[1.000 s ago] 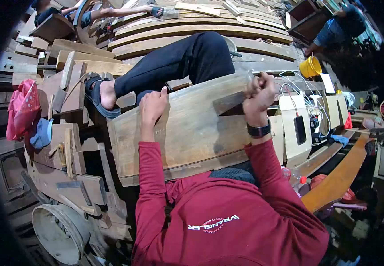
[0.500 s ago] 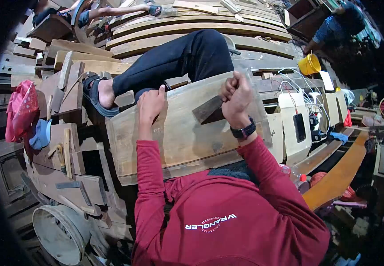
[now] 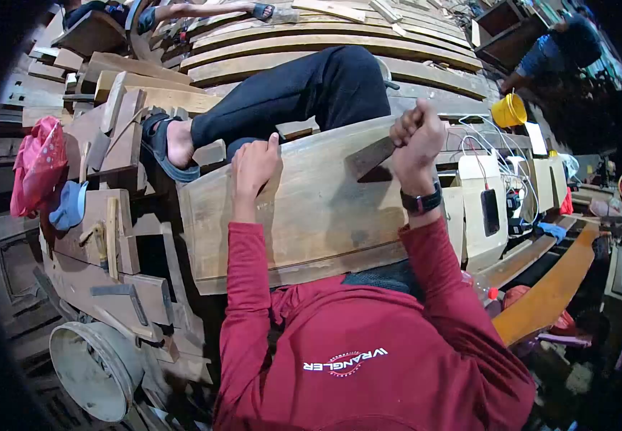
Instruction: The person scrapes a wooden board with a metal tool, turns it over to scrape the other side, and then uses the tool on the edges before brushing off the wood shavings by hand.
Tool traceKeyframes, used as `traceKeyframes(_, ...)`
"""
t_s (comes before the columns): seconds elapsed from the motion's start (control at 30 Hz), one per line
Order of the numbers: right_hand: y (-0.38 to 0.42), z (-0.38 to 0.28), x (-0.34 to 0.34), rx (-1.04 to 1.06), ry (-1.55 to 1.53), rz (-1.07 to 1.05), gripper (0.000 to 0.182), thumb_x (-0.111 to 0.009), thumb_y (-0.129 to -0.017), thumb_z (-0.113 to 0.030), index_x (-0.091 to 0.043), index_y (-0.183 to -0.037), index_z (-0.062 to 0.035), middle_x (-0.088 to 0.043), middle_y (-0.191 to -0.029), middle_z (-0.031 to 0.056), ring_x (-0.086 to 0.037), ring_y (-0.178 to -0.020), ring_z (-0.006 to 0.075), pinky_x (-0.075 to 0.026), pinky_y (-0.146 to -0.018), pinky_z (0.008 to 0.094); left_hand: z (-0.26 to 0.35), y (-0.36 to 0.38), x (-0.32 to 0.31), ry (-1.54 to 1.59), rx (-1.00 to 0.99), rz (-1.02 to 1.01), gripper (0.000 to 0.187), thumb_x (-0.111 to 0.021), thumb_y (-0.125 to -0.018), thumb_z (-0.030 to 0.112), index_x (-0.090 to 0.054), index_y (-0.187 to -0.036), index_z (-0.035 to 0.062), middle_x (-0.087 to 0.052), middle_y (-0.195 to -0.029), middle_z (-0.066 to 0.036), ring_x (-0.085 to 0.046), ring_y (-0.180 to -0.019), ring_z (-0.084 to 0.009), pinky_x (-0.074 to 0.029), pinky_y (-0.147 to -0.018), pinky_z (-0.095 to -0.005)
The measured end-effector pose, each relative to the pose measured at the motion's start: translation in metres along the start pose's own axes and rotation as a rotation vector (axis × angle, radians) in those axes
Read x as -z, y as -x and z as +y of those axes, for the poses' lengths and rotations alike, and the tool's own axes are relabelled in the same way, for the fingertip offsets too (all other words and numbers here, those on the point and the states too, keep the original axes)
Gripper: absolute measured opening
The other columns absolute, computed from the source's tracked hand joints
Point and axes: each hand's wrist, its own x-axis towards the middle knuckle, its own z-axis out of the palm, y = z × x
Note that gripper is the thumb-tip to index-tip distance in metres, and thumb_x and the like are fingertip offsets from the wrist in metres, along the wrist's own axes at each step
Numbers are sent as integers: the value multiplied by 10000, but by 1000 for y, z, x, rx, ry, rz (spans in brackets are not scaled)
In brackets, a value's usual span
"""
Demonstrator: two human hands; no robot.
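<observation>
A pale wooden panel [image 3: 311,208] with a bevelled border lies across my lap. My left hand [image 3: 255,172] grips its far edge on the left side, the fingers bent over the edge and the thumb sticking up. In a closed fist near the panel's right end, my right hand [image 3: 418,147] holds a flat, dark rectangular piece [image 3: 370,157]. That piece slants low over the wood and casts a shadow on it. A dark watch is on my right wrist.
Long boards [image 3: 339,44] lie beyond my bent knee. On the left are wood offcuts, a hammer [image 3: 100,243] and a white bucket [image 3: 91,370]. A phone [image 3: 489,212], cables and a yellow bucket [image 3: 508,110] are on the right. Two other people show at the top corners.
My right hand has slid to the right across the panel with the dark piece in it. My left hand keeps its place at the far edge. The view has shifted slightly.
</observation>
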Motion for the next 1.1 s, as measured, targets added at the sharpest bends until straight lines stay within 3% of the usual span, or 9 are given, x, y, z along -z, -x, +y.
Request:
traceKeyframes(0.07, -4, 4, -3, 19, -53, 59, 322, -528, -981, -265, -425, -715, -116, -364, -543, -13, -337, -409, 114, -245, -390, 291, 1, 1, 1, 5, -5, -1, 640, -398, -1039, 505, -743, -899, -15, -671, -963, -314, -647, -997, -482, -485, -900, -534)
traceKeyframes(0.17, 19, 32, -16, -114, -34, 67, 328, -539, -977, -262, -409, -708, -125, -353, -543, -14, -333, -410, 109, -240, -391, 288, 5, 2, 5, -2, 6, -21, 638, -399, -1039, 508, -747, -898, -8, -672, -961, -315, -648, -996, -486, -486, -903, -531)
traceKeyframes(0.2, 24, 38, -17, -190, -93, -17, 334, -547, -973, -258, -412, -696, -130, -354, -541, -18, -339, -409, 103, -243, -389, 288, 7, 4, 7, 14, 10, -9, 640, -404, -1037, 511, -749, -897, -9, -673, -966, -314, -649, -1001, -487, -484, -909, -533)
traceKeyframes(0.37, -9, 3, 1, 40, -100, 46, 365, -518, -977, -269, -367, -664, -157, -319, -540, -34, -290, -421, 106, -236, -405, 294, -1, 3, 3, 6, 1, 2, 654, -398, -1040, 513, -742, -899, -25, -674, -968, -311, -643, -984, -495, -482, -897, -550)
traceKeyframes(0.53, 25, 33, -20, -144, -33, 90, 367, -515, -983, -278, -391, -668, -136, -327, -526, -19, -310, -412, 122, -254, -412, 306, 1, 2, 2, 10, -25, -5, 660, -390, -1043, 505, -728, -878, -38, -671, -944, -313, -645, -962, -497, -483, -887, -553)
traceKeyframes(0.57, 27, 42, -20, -142, -53, -1, 367, -520, -983, -288, -402, -674, -128, -328, -521, -12, -321, -408, 130, -259, -413, 309, -1, 1, 1, 8, -21, -10, 660, -389, -1043, 503, -727, -876, -39, -670, -939, -314, -644, -962, -498, -482, -889, -552)
traceKeyframes(0.77, -7, 4, 4, 52, -85, 52, 359, -489, -996, -304, -390, -693, -139, -335, -540, -17, -320, -437, 114, -280, -433, 301, -4, 4, 1, 20, -30, 18, 662, -377, -1049, 499, -731, -873, -32, -673, -934, -306, -644, -975, -492, -482, -887, -546)
traceKeyframes(0.93, 32, 38, -23, -116, -42, -33, 365, -506, -993, -308, -419, -686, -130, -340, -537, -16, -315, -425, 123, -274, -422, 297, -1, 0, 2, 10, -25, -17, 650, -394, -1042, 499, -735, -876, -29, -678, -939, -299, -646, -972, -489, -483, -884, -540)
traceKeyframes(1.1, -7, 12, 5, 84, -75, 31, 359, -461, -1009, -296, -376, -694, -145, -319, -550, -17, -305, -436, 112, -267, -430, 298, -3, 3, 3, 13, -5, 2, 631, -401, -1041, 482, -751, -900, -23, -690, -961, -297, -664, -970, -481, -505, -903, -544)
